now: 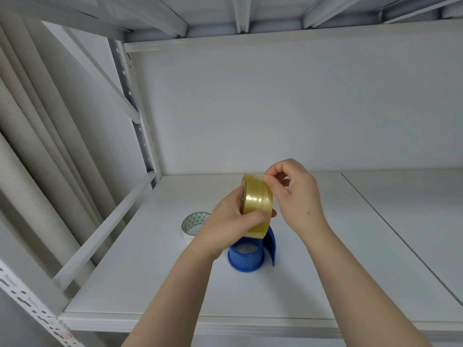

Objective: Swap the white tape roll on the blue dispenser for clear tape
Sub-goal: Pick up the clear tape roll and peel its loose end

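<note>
My left hand (229,219) grips a clear, yellowish tape roll (258,200) held on edge above the shelf. My right hand (297,194) pinches at the roll's top edge with thumb and forefinger, at the tape's surface. Directly below stands the blue dispenser (246,257), a round blue hub with a curved blue guard on its right side and no roll on it. The white tape roll (191,225), with a green triangle pattern inside its core, lies on the shelf to the left of the dispenser, partly hidden behind my left hand.
Everything rests on a white shelf board (150,284) inside a white metal rack. A slotted upright (135,116) and a diagonal brace (105,229) stand at the left. A seam (400,236) runs across the shelf on the right. Another shelf sits overhead.
</note>
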